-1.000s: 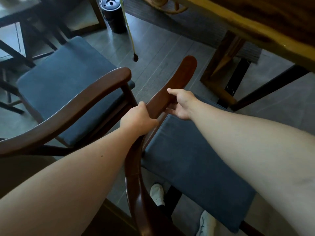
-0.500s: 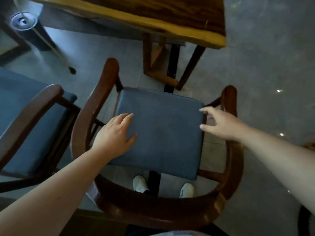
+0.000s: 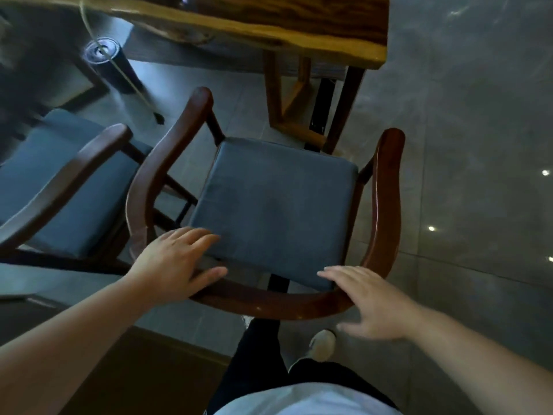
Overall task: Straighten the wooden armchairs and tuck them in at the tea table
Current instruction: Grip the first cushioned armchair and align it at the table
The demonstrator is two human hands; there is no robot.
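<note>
At the far left, well apart from the tea table, a second dark brown wooden armchair with a blue-grey seat cushion [image 3: 62,187] stands just beside the central chair, its curved armrest close to that chair's left arm. Behind it, nearer the table's left end, a black cylindrical bin with a clear rim [image 3: 110,65] stands on the grey tiled floor [image 3: 463,145], and a thin pale cord with a dark tip [image 3: 136,88] hangs slantwise across it.

The person's left hand [image 3: 176,262] lies open, fingers spread, on the near left corner of the central chair's cushion, the thumb reaching over the curved back rail. It is not gripping anything.

The central dark brown wooden armchair with a curved one-piece back and arms [image 3: 269,304] faces the yellow-edged, dark-grained wooden tea table [image 3: 269,28]. Its square blue-grey seat cushion [image 3: 275,205] stops short of the table top; only the front of the seat nears the table's wooden leg frame [image 3: 293,97], so the chair is not tucked under.

The person's right hand [image 3: 374,304] is open and flat, fingers extended, over the right end of the back rail by the cushion's near right corner; whether it presses on the wood cannot be told. Below the rail, a white shoe [image 3: 321,344] and dark trousers [image 3: 257,354] show.
</note>
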